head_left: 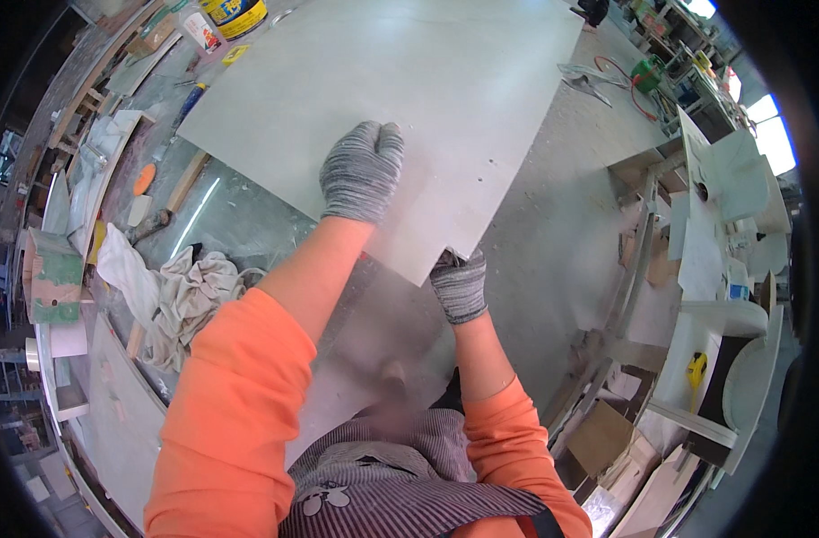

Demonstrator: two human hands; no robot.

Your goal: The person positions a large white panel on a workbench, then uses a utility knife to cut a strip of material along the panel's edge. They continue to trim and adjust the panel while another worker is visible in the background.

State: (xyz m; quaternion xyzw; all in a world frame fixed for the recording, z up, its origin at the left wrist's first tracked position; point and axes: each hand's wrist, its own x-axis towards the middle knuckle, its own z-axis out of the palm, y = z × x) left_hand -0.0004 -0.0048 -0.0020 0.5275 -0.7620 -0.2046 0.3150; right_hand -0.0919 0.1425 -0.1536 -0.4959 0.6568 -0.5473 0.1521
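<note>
A large pale grey-white panel point(436, 99) slants away from me, with a small notch cut in its near corner. My left hand point(363, 172), in a grey knit glove, rests on the panel's top face with its fingers bent and pressed together. Whatever lies under those fingers is hidden. At the notch, my right hand point(461, 285), gloved the same way, is closed against the panel's edge. Something small and dark shows by its fingertips, too unclear to name. A few small dark marks or holes dot the panel near its right edge.
Left of the panel lie a crumpled whitish cloth point(190, 296), a hammer-like tool point(151, 226) and an orange oval piece point(144, 179). A clear bottle point(197, 29) and a yellow-blue bucket point(236, 13) stand at the far left. White curved parts point(723, 318) fill a rack on the right.
</note>
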